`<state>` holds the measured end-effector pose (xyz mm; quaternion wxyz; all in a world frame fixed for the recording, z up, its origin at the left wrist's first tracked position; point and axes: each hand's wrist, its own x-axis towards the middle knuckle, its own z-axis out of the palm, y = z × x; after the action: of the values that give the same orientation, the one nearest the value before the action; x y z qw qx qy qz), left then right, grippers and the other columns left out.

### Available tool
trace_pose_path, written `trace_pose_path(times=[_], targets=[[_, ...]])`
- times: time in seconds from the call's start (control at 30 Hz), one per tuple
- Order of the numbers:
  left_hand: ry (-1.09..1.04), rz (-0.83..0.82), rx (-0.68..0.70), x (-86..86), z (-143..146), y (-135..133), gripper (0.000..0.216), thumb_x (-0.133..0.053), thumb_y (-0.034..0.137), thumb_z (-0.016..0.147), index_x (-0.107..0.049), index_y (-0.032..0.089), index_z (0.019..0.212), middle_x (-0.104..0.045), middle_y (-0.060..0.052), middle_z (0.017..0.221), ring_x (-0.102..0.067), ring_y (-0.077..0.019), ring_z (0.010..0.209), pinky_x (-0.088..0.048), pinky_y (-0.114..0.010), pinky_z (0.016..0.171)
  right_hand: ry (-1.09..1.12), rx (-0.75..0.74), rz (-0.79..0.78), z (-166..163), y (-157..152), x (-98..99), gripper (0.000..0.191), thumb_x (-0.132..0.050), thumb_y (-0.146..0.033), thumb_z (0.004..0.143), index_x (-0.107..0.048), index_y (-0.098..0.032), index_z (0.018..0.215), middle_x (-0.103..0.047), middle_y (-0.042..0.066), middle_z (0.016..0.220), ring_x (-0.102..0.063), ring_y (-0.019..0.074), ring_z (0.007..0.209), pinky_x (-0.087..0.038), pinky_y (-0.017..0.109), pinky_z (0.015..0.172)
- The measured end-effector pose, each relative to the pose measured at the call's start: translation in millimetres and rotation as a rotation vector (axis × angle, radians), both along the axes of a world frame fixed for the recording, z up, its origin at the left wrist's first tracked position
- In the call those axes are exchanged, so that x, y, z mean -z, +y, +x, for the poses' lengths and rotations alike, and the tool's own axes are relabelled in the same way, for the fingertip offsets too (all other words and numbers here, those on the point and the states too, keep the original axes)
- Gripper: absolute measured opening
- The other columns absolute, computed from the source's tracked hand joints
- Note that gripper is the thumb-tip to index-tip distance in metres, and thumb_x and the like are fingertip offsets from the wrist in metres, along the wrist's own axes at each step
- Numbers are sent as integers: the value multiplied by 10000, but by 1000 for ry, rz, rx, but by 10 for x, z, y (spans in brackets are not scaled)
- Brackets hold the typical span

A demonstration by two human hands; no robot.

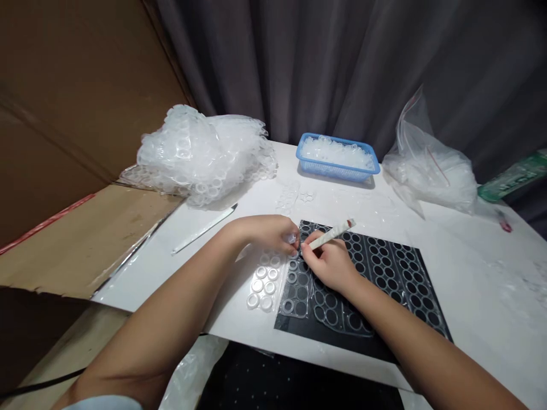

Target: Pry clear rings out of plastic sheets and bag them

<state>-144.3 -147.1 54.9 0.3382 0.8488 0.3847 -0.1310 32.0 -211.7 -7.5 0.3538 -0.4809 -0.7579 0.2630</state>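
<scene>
Clear ring strips (384, 267) lie in rows on a black mat (294, 323), which sits close to the front edge of the counter (482, 262). From my end of the head camera, I have both hands at the mat's far left corner, close together. My left hand (280, 233) is curled into a pinch, with what looks like a small clear piece (292, 238) at the fingertips. My right hand (329, 259) grips a white pen-like tool (335, 232), its lower end pointing toward the left fingers; I can't make out the tip.

I judge the step in hand to be fine work on single rings, at the strip nearest the mat's left edge. As I read it, the next move calls for a steady left pinch and small, light strokes of the tool, without dragging the strip.

Another ring strip (262, 287) lies on the counter, just beside the mat's left edge. Toward the counter's far edge stands a blue basket (333, 171) of clear pieces, with a heap of clear plastic sheets (192, 154) at the far left corner.
</scene>
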Motion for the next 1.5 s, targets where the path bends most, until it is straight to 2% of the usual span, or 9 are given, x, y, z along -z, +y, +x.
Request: trace_pose_path(times=[0.17, 0.37, 0.53, 0.67, 0.8, 0.93, 1.23, 1.4, 1.5], targets=[[42, 87, 28, 1, 51, -58, 296, -551, 364, 759, -660, 171, 956, -638, -22, 707, -504, -109, 573, -336, -222, 539, -38, -20, 32, 1, -4, 11, 196, -466, -275, 837, -568, -183, 698, -575, -9, 561, -443, 82, 422, -385, 235, 528], [65, 36, 87, 16, 51, -26, 195, -507, 255, 754, -648, 150, 840, -585, -5, 608, -440, -91, 498, -312, -219, 496, -45, -39, 77, 8, 8, 51, 170, -464, -247, 836, -549, -182, 704, -539, -13, 535, -452, 86, 432, -380, 227, 514], [-196, -54, 53, -321, -232, -36, 193, -508, 284, 795, -618, 147, 876, -613, -2, 738, -497, -85, 613, -386, -184, 579, -36, -49, 71, 10, -10, 12, 156, -470, -230, 826, -539, -183, 694, -495, -31, 488, -443, 86, 421, -368, 223, 502], [-198, -79, -5, -485, -297, -222, 195, -514, 290, 794, -622, 156, 885, -628, 8, 750, -503, -78, 604, -381, -174, 571, 98, -29, 31, 32, -53, -23, 167, -479, -267, 828, -553, -179, 706, -553, -9, 529, -502, 101, 468, -389, 226, 520], [-120, -23, 40, -290, -150, -356, 198, -505, 262, 776, -642, 174, 889, -646, 6, 730, -518, -88, 593, -366, -191, 563, 121, -52, -40, 45, -88, -10, 164, -501, -251, 807, -554, -178, 670, -573, -8, 543, -505, 97, 464, -385, 219, 506], [-21, 107, 6, -88, -35, -369, 194, -498, 263, 756, -648, 181, 848, -624, 5, 649, -489, -89, 529, -317, -207, 518, 119, -105, -4, 41, -88, 10, 152, -497, -223, 810, -563, -175, 682, -586, -9, 585, -521, 93, 496, -389, 209, 522], [88, 276, -83, -58, 25, -575, 208, -498, 249, 717, -638, 205, 865, -621, -13, 665, -473, -109, 526, -269, -229, 501, 51, -138, -2, 44, -92, -10, 151, -487, -221, 821, -560, -180, 696, -566, -16, 585, -487, 87, 489, -378, 216, 539], [48, 261, -177, 5, 22, -644, 281, -507, 286, 737, -593, 214, 995, -566, 4, 610, -458, -111, 510, -259, -223, 482, -4, -151, 33, 35, -117, -11, 138, -471, -223, 832, -547, -179, 725, -536, -23, 564, -465, 87, 479, -373, 221, 542], [26, 233, -155, 25, 68, -636, 180, -494, 269, 744, -589, 191, 876, -557, 2, 613, -456, -105, 512, -262, -224, 483, -29, -147, 51, 29, -127, -3, 137, -462, -226, 839, -539, -180, 735, -515, -30, 546, -449, 86, 465, -375, 222, 538]])
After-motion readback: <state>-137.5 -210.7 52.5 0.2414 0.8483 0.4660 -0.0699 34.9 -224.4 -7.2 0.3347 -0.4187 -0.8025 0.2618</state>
